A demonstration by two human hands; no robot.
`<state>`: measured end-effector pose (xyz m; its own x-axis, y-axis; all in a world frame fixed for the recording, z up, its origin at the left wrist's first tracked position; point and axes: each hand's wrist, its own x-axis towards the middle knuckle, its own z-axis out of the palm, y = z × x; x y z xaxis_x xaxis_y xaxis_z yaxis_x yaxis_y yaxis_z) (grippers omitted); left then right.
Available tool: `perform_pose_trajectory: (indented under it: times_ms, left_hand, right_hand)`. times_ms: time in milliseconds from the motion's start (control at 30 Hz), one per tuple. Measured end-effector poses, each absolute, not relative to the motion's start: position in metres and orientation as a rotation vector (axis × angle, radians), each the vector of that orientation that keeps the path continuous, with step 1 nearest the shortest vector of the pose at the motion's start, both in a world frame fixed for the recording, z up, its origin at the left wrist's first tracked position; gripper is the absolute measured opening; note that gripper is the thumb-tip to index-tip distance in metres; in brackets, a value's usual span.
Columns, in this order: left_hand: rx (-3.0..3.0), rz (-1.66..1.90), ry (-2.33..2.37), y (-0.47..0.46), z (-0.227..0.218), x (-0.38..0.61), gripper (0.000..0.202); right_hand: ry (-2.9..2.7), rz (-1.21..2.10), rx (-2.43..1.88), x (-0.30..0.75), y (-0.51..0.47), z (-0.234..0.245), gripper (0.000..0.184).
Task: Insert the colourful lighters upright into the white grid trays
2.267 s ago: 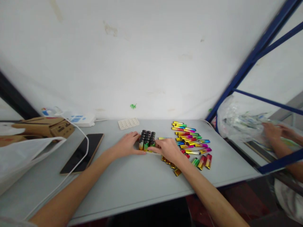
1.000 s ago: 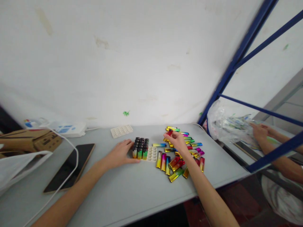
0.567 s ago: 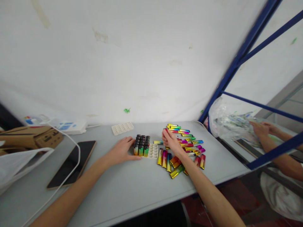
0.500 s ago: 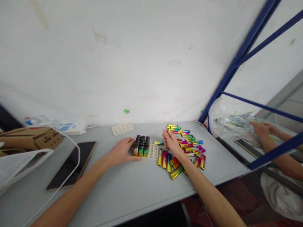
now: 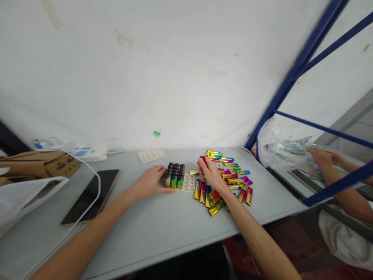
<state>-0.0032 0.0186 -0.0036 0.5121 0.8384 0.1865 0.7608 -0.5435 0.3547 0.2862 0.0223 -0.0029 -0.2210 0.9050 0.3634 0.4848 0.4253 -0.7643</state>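
A white tray with round-edged pockets (image 5: 189, 182) lies on the table, its left part filled with upright lighters (image 5: 175, 175) with black tops and rainbow metallic bodies. My left hand (image 5: 151, 181) rests at the tray's left side, thumb and fingers spread around the corner of the lighter block. Just right of the tray, my right hand (image 5: 210, 171) is closed in a pinch above the table. The red end of a lighter (image 5: 203, 158) pokes out from its fingers; the rest is covered. Around and below this hand lies a loose pile of shiny multicoloured lighters (image 5: 217, 208).
A second white tray (image 5: 151, 155) lies near the wall. To the left are a dark tablet-like slab (image 5: 91, 196) crossed by a white cable (image 5: 98, 186), a cardboard box (image 5: 58, 165) and a white bag (image 5: 26, 198). Beyond the blue frame (image 5: 268, 112), another person's hands (image 5: 322, 157) touch clear plastic.
The red end of the lighter now shows above my right fingers, where it was hidden before. My left hand stays beside the tray. The view has shifted slightly.
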Motion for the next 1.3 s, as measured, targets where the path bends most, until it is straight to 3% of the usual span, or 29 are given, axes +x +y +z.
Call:
perform_pose_trajectory:
  times_ms: [167, 400, 900, 1000, 1100, 1300]
  left_hand:
    - [2.535, 0.499, 1.334, 0.018, -0.004, -0.004, 0.073]
    - [2.530, 0.469, 1.343, 0.016, -0.001, -0.003, 0.071]
    - [2.520, 0.453, 1.380, 0.017, 0.000, -0.002, 0.073]
    - [2.510, 0.490, 1.391, 0.016, -0.001, -0.003, 0.072]
    - [2.507, 0.509, 1.378, 0.016, -0.001, -0.004, 0.074]
    - [2.534, 0.481, 1.361, 0.018, -0.003, -0.006, 0.072]
  right_hand:
    - [-2.000, 0.339, -1.184, 0.279, 0.013, 0.006, 0.046]
    - [-2.131, 0.495, -1.243, 0.277, 0.018, 0.005, 0.035]
    - [-2.545, 0.258, -1.186, 0.269, 0.027, 0.016, 0.020]
    - [-2.523, 0.224, -1.204, 0.272, 0.025, 0.011, 0.025]
    - [-2.425, 0.338, -1.146, 0.293, 0.031, 0.008, 0.042]
    - [-2.393, 0.242, -1.247, 0.340, 0.062, 0.014, 0.030]
